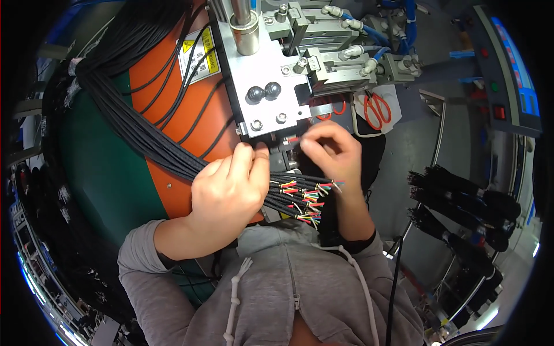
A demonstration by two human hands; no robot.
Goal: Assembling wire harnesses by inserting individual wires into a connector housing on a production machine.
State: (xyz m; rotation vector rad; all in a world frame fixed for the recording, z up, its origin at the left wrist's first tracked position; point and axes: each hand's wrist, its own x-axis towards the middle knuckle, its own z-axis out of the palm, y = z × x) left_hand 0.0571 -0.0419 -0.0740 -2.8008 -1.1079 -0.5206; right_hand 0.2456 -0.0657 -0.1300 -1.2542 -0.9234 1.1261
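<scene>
My left hand (231, 181) is closed with its fingertips at the lower edge of the machine head (262, 75), pinching a black cable whose body is mostly hidden. Red and pale wire ends (292, 140) show just past those fingers, under the metal plate. Slightly blurred, my right hand (340, 153) has thumb and forefinger together beside these wires; what lies between them is too small to make out. A bundle of black cables (156, 144) runs below my left hand. Its stripped, multicoloured ends (306, 199) fan out between my hands.
Several loose cables (173, 92) cross the orange surface (153, 104) beside the machine. Pneumatic cylinders (340, 60) with blue tubes stand at the back. Red-handled scissors (377, 111) lie to the right. Black cable bundles (461, 202) hang on a rack, and a control panel (502, 69) stands at the far right.
</scene>
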